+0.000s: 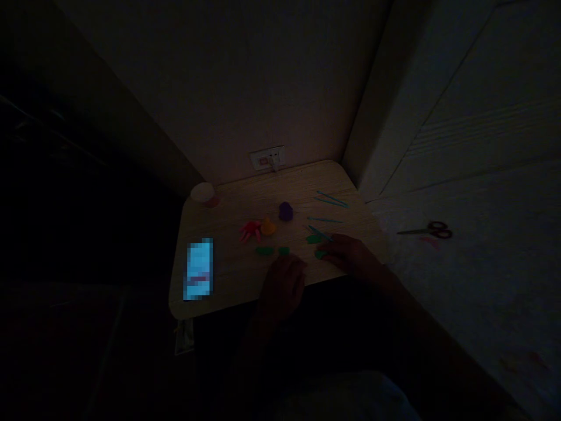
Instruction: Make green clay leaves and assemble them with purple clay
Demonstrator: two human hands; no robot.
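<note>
The scene is very dark. My right hand (348, 252) is at the table's right front, its fingertips closed on a small green piece of modelling clay (321, 255). Just above it lies another green clay piece (314, 239), and a thin blue stick (319, 233) slants down to my fingers. My left hand (284, 282) rests at the front edge with fingers curled; what they may hold is hidden. Beyond its fingertips is a short green clay piece (284, 250), with a longer green clay strip (265, 251) to its left.
On the table (236, 286) are a pink clay figure with legs (250, 230), an orange lump (268, 227), a purple lump (286, 211), several blue sticks (332, 200), a tub (203, 194) and a lit phone (198, 270). Scissors (425, 230) lie off to the right.
</note>
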